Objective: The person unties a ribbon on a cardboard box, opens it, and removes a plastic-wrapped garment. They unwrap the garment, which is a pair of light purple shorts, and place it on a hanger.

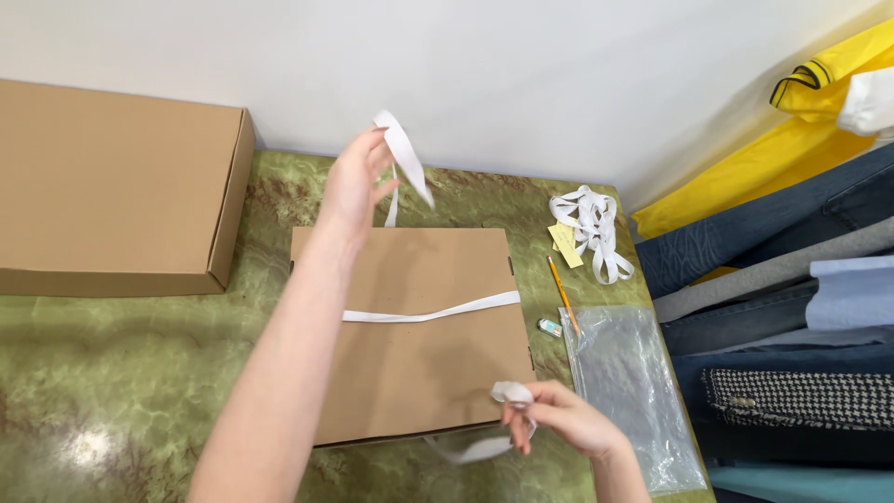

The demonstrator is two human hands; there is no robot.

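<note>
A flat brown cardboard box lies on the green marbled table, with a white ribbon running across its lid. My left hand is raised above the box's far edge and pinches one end of the ribbon, which hangs down behind the box. My right hand is at the box's near right corner, closed on the other ribbon end, which loops under the front edge.
A bigger closed cardboard box sits at the far left. To the right lie a ribbon bundle, yellow paper tags, a pencil, a small lighter and a clear plastic bag. Folded clothes are stacked at the right edge.
</note>
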